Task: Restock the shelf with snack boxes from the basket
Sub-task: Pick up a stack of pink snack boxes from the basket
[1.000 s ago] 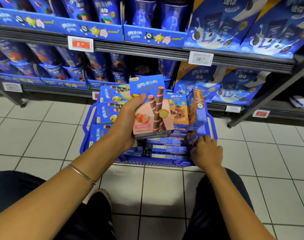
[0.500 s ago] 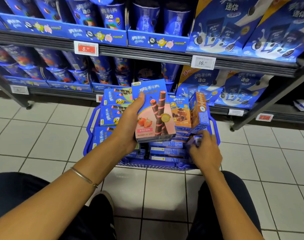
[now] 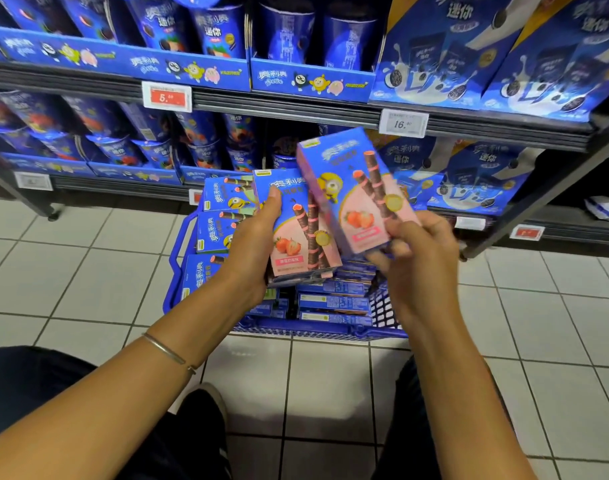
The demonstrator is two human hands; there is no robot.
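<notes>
My left hand [image 3: 251, 244] grips a small stack of blue-and-pink strawberry snack boxes [image 3: 298, 233] above the blue basket [image 3: 178, 258], thumb on the top box's face. My right hand [image 3: 417, 258] holds another strawberry snack box [image 3: 355, 192] by its lower end, tilted and slightly blurred, just right of the stack and overlapping it. The basket stands on the floor in front of the shelf and holds several more blue boxes [image 3: 331, 301], some upright at its left [image 3: 223, 216].
Dark metal shelves [image 3: 296, 109] run across the top, packed with blue cookie cups and large blue cartons, with price tags [image 3: 166, 95] on the rails. White tiled floor [image 3: 71, 271] surrounds the basket. My knees and a dark shoe [image 3: 202, 410] are at the bottom.
My right hand has come up out of the basket's right side with a strawberry box and brought it beside the stack held in my left hand, which rose slightly.
</notes>
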